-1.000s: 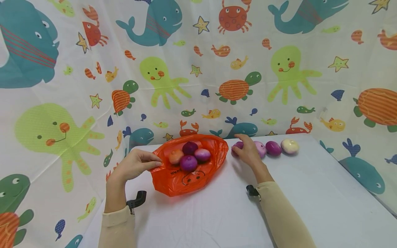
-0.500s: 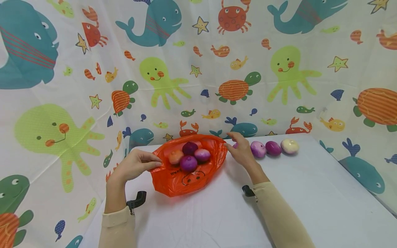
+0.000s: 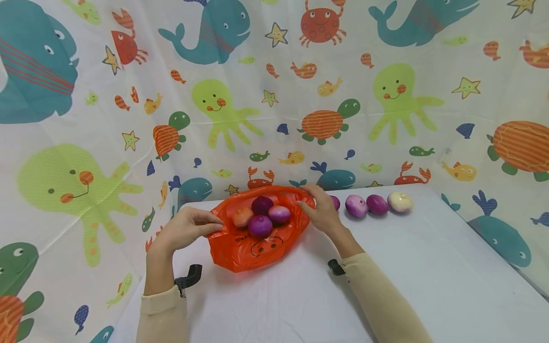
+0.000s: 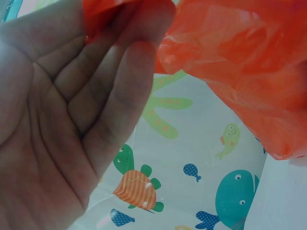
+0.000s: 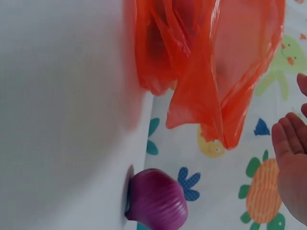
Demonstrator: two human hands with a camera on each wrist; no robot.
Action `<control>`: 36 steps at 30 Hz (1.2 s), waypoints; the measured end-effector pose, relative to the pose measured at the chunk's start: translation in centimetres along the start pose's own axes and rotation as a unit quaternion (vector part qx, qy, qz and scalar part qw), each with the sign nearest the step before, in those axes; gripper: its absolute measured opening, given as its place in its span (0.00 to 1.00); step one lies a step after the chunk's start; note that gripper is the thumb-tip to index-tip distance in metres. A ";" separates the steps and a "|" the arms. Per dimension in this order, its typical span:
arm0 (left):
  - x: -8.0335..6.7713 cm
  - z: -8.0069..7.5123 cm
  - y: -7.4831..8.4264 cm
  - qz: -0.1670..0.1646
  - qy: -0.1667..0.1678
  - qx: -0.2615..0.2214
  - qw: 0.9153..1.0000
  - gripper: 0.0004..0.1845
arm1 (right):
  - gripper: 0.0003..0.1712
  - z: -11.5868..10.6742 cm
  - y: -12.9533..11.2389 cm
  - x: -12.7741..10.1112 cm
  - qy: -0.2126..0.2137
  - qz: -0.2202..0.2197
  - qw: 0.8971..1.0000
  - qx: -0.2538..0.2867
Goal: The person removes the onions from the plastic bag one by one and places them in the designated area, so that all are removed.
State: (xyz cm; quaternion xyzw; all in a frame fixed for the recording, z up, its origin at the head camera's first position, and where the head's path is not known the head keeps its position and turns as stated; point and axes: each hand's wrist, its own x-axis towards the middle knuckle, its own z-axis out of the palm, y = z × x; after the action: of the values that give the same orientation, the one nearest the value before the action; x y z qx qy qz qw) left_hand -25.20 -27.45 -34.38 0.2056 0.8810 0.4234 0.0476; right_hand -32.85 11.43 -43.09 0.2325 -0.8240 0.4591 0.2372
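White table [image 3: 429, 267], bare cloth top. Four onions in a row along table's far edge:
- small dark purple onion [image 3: 335, 202], leftmost, part hidden;
- pink-purple onion [image 3: 357, 206], next to its right;
- deep purple onion [image 3: 377, 204], just beside that one;
- pale whitish onion [image 3: 400, 202], row's right end, nearest table's right edge.

The last three sit nearly touching.

Printed backdrop cloth [image 3: 274, 143] hangs behind table and on both sides of it, with sea cartoons. Teal whale [image 3: 336, 179] sits just above table's far edge, striped turtle [image 3: 328, 121] higher, green octopus [image 3: 223, 112] up left, red crab [image 3: 321, 24] near the top.

Right wrist view: one purple onion [image 5: 158, 206] resting on the table [image 5: 62, 115] at its edge, cloth behind.
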 end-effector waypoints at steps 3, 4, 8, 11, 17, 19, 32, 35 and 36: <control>0.0 0.0 0.0 -0.002 -0.001 0.002 1.000 0.09 | 0.24 0.2 -0.5 0.0 -0.013 0.004 1.000 0.004; 0.0 0.0 0.0 -0.002 -0.001 0.003 1.000 0.09 | 0.24 0.3 -0.7 0.0 -0.016 0.003 1.000 0.006; 0.0 -0.1 0.0 -0.002 -0.003 0.002 1.000 0.10 | 0.25 0.7 -0.9 -0.1 -0.020 0.000 1.000 0.012; 0.1 -0.1 -0.1 0.001 -0.003 0.002 1.000 0.10 | 0.27 1.0 -1.0 -0.2 -0.030 -0.004 0.999 0.011; 0.2 -0.1 -0.2 0.004 -0.004 0.001 1.000 0.09 | 0.29 2.1 -1.2 -0.3 -0.061 -0.012 0.998 0.014; 0.2 -0.1 -0.2 0.003 -0.004 0.001 1.000 0.09 | 0.29 2.5 -1.4 -0.4 -0.070 -0.009 0.997 0.009; 0.2 -0.1 -0.3 0.006 0.000 0.005 1.000 0.09 | 0.28 4.1 -1.7 -0.7 -0.113 0.025 0.993 0.012; 0.2 -0.1 -0.3 0.006 0.000 0.005 1.000 0.09 | 0.27 4.5 -1.8 -0.6 -0.120 0.029 0.992 0.016; 0.2 -0.1 -0.3 0.006 0.000 0.004 1.000 0.09 | 0.27 4.6 -1.8 -0.6 -0.121 0.027 0.992 0.019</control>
State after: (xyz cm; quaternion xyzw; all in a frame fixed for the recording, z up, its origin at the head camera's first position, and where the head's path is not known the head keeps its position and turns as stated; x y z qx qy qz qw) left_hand -25.50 -27.62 -34.50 0.2109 0.8814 0.4205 0.0441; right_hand -32.12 6.64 -44.42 0.2684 -0.8439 0.4491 0.1184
